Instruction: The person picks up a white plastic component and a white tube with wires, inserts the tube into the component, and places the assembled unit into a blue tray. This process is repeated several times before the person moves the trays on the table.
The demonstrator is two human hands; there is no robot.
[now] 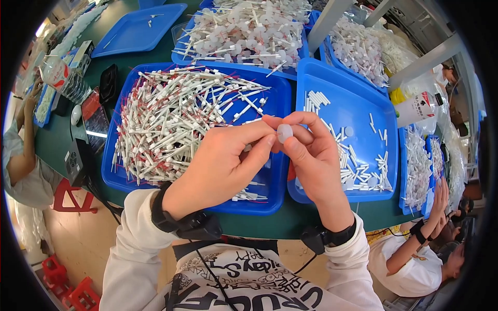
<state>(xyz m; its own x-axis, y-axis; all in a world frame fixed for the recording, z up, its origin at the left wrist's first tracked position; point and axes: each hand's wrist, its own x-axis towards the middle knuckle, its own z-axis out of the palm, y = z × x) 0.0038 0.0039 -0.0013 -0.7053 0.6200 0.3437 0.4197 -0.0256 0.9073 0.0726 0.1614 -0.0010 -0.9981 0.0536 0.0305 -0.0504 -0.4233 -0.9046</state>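
My two hands meet over the gap between two blue trays. With its thumb and fingers my right hand [316, 158] pinches a small, round, translucent white disc [284, 133]. My left hand [220, 163] is closed, thumb against forefinger, right beside the disc; what it grips is mostly hidden, though a thin reddish line shows at its fingertips. Under the left hand, a blue tray [107, 168] holds a heap of white plastic sticks with red wires [161, 119]. The other blue tray [381, 111], by the right hand, has short white tubes [357, 168] and a few loose discs scattered in it.
Behind stand a tray of assembled white pieces with discs [244, 36] and a nearly bare blue tray [140, 26]. Metal posts [324, 26] rise at the back right. A bottle [65, 78] and phone [96, 122] lie left. Co-workers sit at both sides.
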